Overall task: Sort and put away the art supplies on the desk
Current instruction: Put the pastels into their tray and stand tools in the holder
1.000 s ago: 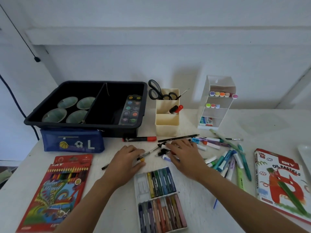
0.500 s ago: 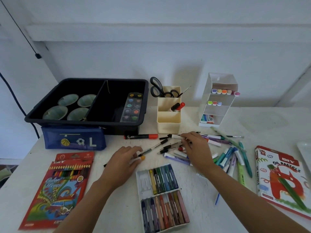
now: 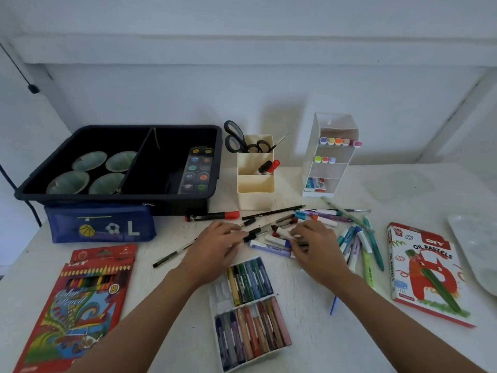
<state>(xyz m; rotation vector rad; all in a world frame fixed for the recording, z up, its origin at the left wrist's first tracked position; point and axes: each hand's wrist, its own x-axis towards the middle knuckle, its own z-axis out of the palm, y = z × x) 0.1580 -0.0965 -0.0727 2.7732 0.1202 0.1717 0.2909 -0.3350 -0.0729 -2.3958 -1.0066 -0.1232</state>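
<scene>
My left hand (image 3: 215,247) and right hand (image 3: 316,246) curl inward on the desk (image 3: 403,184) either side of the loose markers (image 3: 271,242) heaped between them, probably to rake them together for the cream holder (image 3: 255,189) just beyond, though I cannot tell whether either actually pinches one.

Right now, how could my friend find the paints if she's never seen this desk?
Look for the big black bin at the back left of the desk. Its right compartment holds the paints. It's a long strip of coloured round pans, unlike the four green bowls in the left compartment.
</scene>
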